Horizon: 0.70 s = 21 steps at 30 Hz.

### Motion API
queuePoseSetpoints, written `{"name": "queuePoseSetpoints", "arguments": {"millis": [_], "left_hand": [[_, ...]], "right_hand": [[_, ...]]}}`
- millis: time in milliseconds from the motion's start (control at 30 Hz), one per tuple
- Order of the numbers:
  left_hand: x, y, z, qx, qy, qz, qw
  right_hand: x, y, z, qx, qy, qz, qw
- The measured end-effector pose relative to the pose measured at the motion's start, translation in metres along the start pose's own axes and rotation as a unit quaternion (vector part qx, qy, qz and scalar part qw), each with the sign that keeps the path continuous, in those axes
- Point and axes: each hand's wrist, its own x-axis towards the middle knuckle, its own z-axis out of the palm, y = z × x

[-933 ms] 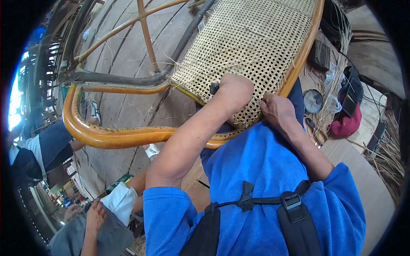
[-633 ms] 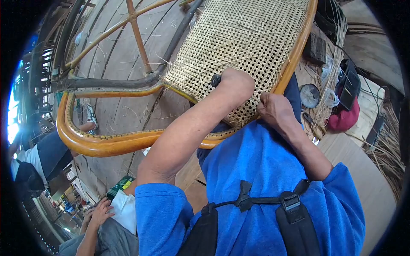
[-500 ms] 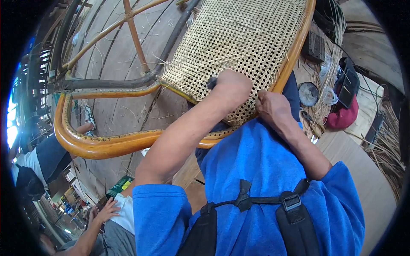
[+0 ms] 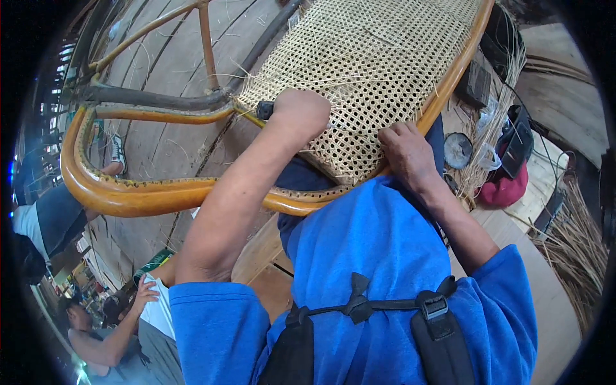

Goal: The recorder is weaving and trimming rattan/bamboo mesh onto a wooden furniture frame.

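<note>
My left hand (image 4: 300, 117) is closed in a fist round a dark-handled tool (image 4: 264, 110), over the lower left part of the woven cane panel (image 4: 366, 77). Only the handle's butt shows clearly; the tool's working end is mostly hidden by the fist. At the panel's lower right, my right hand (image 4: 409, 153) rests on the weave beside the glossy orange-brown rattan rail (image 4: 443, 96). Its fingers are bent and pressed together, and what they hold, if anything, is hidden. Loose cane strands stick out along the panel's left edge.
A curved rattan frame part (image 4: 138, 200) with a row of holes extends left. To the right lie a round tin (image 4: 458, 151), a dark block (image 4: 476, 83), a red cloth item (image 4: 505, 187) and bundled cane strips (image 4: 577, 250). Another person (image 4: 106, 340) sits at lower left.
My left fist has moved left across the cane panel with the tool. My right hand has shifted slightly inward from the rail onto the weave. The view has shifted a little.
</note>
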Motion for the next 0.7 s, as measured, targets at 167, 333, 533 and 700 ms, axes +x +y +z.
{"name": "queuePoseSetpoints", "arguments": {"millis": [167, 333, 533, 700], "left_hand": [[-0.005, -0.028, 0.002, 0.006, -0.019, -0.058, 0.998], [-0.012, -0.040, -0.010, 0.027, -0.043, -0.094, 0.994], [-0.025, -0.046, -0.028, 0.091, -0.053, -0.076, 0.991], [-0.035, -0.059, -0.018, 0.115, -0.073, -0.116, 0.984]], "right_hand": [[0.006, 0.013, -0.001, 0.013, -0.029, -0.054, 0.998], [0.018, 0.017, -0.006, 0.001, -0.119, -0.077, 0.990], [0.041, 0.026, 0.006, 0.015, -0.171, -0.054, 0.984], [0.066, 0.014, 0.002, -0.047, -0.272, 0.030, 0.961]]}}
